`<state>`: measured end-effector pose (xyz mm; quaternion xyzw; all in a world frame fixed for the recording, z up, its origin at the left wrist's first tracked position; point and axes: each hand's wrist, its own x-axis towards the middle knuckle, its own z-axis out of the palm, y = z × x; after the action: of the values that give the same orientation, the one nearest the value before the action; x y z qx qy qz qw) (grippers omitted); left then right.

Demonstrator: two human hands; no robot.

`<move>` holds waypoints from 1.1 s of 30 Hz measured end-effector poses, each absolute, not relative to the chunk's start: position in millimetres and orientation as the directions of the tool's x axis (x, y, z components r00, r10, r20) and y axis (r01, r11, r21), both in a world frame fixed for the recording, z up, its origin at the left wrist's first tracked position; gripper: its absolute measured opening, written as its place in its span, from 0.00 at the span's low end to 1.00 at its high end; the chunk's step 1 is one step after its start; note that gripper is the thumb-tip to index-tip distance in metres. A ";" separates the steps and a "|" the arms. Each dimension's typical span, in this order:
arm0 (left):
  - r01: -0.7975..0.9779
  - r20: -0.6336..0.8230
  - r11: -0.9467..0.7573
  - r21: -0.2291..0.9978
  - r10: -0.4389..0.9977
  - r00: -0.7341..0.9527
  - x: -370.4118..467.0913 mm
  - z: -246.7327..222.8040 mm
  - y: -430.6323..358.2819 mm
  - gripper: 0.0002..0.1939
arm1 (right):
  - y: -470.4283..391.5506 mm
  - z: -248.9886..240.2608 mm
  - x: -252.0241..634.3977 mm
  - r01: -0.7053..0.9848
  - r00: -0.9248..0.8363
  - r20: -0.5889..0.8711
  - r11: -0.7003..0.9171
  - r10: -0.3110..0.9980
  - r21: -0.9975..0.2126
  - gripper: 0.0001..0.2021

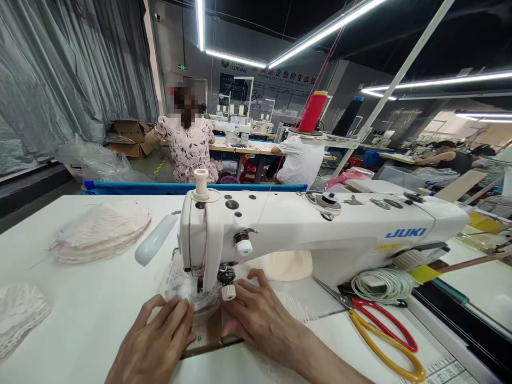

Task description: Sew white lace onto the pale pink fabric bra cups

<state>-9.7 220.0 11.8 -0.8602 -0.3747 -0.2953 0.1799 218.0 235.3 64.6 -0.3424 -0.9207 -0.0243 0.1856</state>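
A white sewing machine (280, 218) stands across the table. White lace fabric (178, 280) lies under and left of its needle area. My left hand (160, 330) rests at the front left of the needle, its fingertips pressed together on the lace. Just right of the needle is my right hand (260, 314), fingers bent and lying on the fabric beside the presser area, the thumb tucked toward the metal plate (206, 330). Fabric under the right fingertips is mostly hidden. A pale round piece (286, 265) lies behind the right hand.
Scissors (384, 333) with red and yellow handles lie right, near coiled white cord (380, 285). Stacked lace pieces (104, 229) and another lace piece (20, 314) lie left. A red thread cone (312, 113) stands above. Several people sit farther back.
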 end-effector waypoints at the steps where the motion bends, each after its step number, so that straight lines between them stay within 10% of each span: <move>1: 0.757 0.635 -0.648 -0.084 0.550 0.542 -10.0 9.4 220.0 0.19 | 235.4 64.7 218.0 0.637 -0.697 0.362 0.766 0.620 -0.086 0.15; 33: 0.731 0.579 -0.671 -0.123 0.550 0.602 -12.7 6.0 218.0 0.18 | 242.1 54.9 214.4 0.691 -0.635 0.454 0.722 0.626 -0.028 0.18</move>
<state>-12.7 218.0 6.0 -0.8772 -0.3651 -0.2567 0.1769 214.4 242.1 54.9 -0.3654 -0.9010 -0.0741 0.2216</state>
